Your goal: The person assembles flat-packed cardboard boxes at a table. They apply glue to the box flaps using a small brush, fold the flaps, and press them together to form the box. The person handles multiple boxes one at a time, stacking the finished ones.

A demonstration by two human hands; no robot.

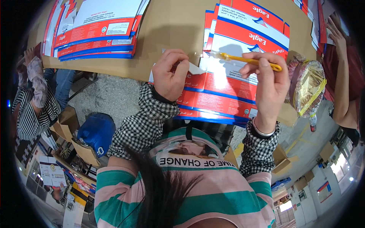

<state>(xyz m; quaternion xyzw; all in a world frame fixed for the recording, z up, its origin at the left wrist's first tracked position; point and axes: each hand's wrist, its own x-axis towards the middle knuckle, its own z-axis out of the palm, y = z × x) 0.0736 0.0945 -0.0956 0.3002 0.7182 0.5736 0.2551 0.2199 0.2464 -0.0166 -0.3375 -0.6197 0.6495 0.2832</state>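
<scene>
Two hands working over a flat red, white and blue printed carton blank (232, 81) lying on the brown cardboard-covered table (171, 30).

The left hand (171, 74) is curling closed, pinching the blank's white flap (195, 68). The right hand (270, 81) is gripping a yellow plastic toothbrush (251, 60), its bristles touching the blank.
</scene>
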